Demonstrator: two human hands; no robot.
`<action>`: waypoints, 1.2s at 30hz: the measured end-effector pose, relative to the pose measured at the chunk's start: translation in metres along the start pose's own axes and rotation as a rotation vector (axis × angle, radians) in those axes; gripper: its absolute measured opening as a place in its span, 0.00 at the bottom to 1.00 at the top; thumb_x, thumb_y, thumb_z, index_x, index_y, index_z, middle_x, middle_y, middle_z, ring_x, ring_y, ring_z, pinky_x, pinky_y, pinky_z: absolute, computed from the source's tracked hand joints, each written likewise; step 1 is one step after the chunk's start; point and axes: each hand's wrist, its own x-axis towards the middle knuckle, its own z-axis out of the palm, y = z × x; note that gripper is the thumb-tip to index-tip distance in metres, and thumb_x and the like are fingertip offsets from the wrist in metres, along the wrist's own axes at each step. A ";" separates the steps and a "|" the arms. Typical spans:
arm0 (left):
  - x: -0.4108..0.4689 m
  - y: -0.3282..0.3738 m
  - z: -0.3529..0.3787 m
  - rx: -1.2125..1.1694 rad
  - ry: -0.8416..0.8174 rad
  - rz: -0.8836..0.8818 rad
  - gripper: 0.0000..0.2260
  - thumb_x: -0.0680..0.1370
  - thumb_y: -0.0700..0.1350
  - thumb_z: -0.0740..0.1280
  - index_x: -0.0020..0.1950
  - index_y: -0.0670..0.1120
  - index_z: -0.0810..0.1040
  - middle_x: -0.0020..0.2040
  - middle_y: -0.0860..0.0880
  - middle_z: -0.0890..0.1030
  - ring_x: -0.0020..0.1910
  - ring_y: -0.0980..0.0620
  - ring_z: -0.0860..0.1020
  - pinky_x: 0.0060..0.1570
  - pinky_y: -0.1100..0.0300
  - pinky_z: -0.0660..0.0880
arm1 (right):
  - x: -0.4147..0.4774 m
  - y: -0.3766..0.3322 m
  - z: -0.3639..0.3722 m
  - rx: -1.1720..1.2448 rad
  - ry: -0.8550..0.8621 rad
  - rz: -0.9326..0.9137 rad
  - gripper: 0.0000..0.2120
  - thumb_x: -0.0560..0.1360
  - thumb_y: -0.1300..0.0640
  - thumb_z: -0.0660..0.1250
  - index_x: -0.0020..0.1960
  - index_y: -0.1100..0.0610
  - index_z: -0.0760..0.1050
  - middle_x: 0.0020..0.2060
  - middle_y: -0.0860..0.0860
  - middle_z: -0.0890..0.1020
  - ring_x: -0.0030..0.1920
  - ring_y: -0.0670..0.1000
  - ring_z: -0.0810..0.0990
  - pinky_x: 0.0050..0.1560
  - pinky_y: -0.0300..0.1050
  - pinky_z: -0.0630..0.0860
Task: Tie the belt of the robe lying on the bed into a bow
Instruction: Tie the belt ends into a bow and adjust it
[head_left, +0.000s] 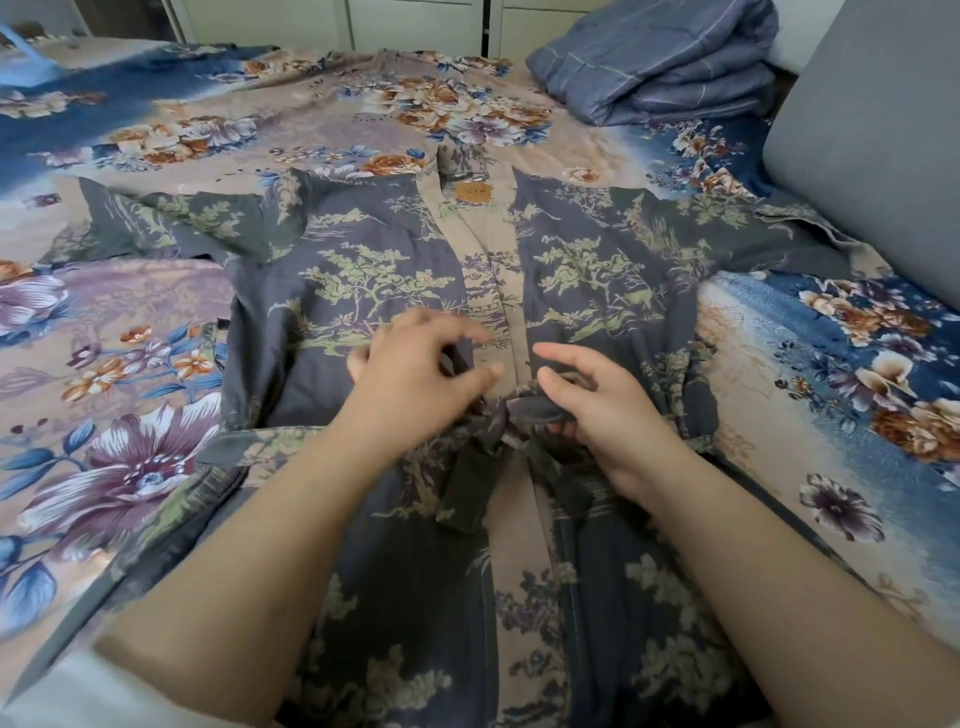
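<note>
The belt (511, 410) lies across the waist of the robe (395, 270), gathered at the centre front where a knot sits between the two hands. Two flat tails hang from the knot toward the hem, one under each wrist, which suggests that the crossing is already made and the loops are being formed or tightened.

The right hand (602, 410) holds a folded loop of belt fabric beside the knot. Its fingers curl around the loop, with the thumb above and the lower fingers beneath, so the loop is pinched rather than lying free. This hold keeps the loop from slipping back through the knot.

The left hand (415, 374) hovers over the other side of the knot. Its fingers are spread and partly curled, and a dark fold of belt shows behind them. Whether the fold is actually gripped cannot be told, because motion blur hides the contact.

The robe lies face up, its front panels nearly meeting and its sleeves extended to each side. This layout keeps the waist flat and the belt accessible.

The robe rests on a bed (130, 364) covered by a floral sheet. A folded blue quilt (660, 62) lies at the far corner, well apart from the work area.
</note>
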 end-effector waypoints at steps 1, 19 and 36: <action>-0.003 0.004 0.004 0.212 -0.010 0.084 0.14 0.70 0.63 0.66 0.55 0.66 0.75 0.60 0.57 0.75 0.67 0.52 0.68 0.71 0.36 0.51 | 0.001 0.000 0.002 0.090 0.003 0.017 0.13 0.78 0.59 0.64 0.61 0.51 0.77 0.52 0.51 0.81 0.50 0.49 0.81 0.42 0.41 0.77; -0.011 -0.012 0.034 0.260 -0.278 0.090 0.07 0.78 0.56 0.59 0.51 0.60 0.75 0.50 0.60 0.76 0.60 0.55 0.72 0.67 0.29 0.36 | 0.006 0.005 0.014 0.961 0.103 0.236 0.13 0.80 0.67 0.53 0.41 0.57 0.69 0.23 0.49 0.65 0.23 0.46 0.62 0.29 0.38 0.62; -0.006 -0.021 0.005 -0.148 -0.075 0.006 0.11 0.77 0.50 0.64 0.55 0.47 0.80 0.47 0.51 0.81 0.46 0.56 0.77 0.49 0.64 0.72 | -0.006 0.002 -0.003 -0.336 0.184 -0.068 0.13 0.80 0.53 0.57 0.63 0.50 0.73 0.50 0.47 0.77 0.50 0.50 0.78 0.54 0.50 0.77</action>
